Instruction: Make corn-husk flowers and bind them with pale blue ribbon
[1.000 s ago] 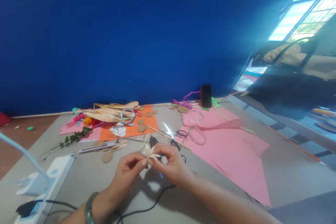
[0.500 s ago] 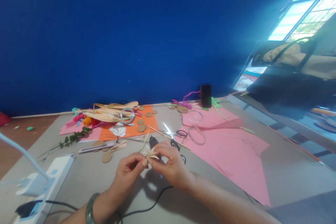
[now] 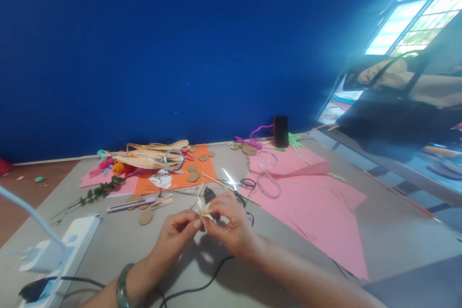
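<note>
Both my hands meet over the grey table (image 3: 390,231) and pinch a small pale flower made of dried husk strips (image 3: 202,211). My left hand (image 3: 176,237), with a green bangle on the wrist, grips the flower from the left. Fingers of my right hand (image 3: 231,226) close on its petals from the right. Just behind the hands lie scissors with black handles (image 3: 241,188) and a black glue gun (image 3: 209,194), whose black cord (image 3: 202,285) runs under my forearms.
Pink paper sheets (image 3: 317,202) cover the right side. An orange sheet (image 3: 173,179) holds cardboard discs, husk leaves and tape rolls. A utility knife (image 3: 130,203) and a green sprig (image 3: 97,193) lie at left. A white power strip (image 3: 61,250) sits near left. A dark phone (image 3: 280,131) stands against the blue wall.
My hands stayed together on the flower; the right fingers have closed further over its petals, so less of it shows. The view shifted slightly.
</note>
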`<state>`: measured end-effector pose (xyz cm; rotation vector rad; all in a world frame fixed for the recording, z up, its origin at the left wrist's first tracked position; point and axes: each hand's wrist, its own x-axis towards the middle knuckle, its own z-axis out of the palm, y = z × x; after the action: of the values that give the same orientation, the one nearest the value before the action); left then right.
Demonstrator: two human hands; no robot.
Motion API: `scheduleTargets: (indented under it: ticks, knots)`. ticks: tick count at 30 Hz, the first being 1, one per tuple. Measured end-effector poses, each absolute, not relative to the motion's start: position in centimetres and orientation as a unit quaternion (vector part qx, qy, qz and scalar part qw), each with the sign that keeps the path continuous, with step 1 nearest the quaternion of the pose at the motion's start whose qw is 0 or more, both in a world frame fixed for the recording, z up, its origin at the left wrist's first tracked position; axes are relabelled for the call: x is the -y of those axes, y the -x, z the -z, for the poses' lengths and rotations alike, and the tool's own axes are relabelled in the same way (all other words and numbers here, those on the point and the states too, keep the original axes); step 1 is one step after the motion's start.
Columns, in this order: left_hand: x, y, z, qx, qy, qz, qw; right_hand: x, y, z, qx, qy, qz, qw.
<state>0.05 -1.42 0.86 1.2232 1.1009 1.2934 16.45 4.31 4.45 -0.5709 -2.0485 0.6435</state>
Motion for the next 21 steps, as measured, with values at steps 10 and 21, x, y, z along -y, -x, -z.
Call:
scheduleTargets:
  ticks: [10,21]
  knots:
    - [0.9,0.1,-0.5,-0.434,-0.499,-0.528,0.532,-4.5,-16.5,-3.7,0.823,0.210,-0.228,0.477]
    - [0.6,0.7,1.2,-0.467,-0.403,-0.561,0.552,-4.4,-16.3,-3.7,0.820,0.249,-0.279,0.433]
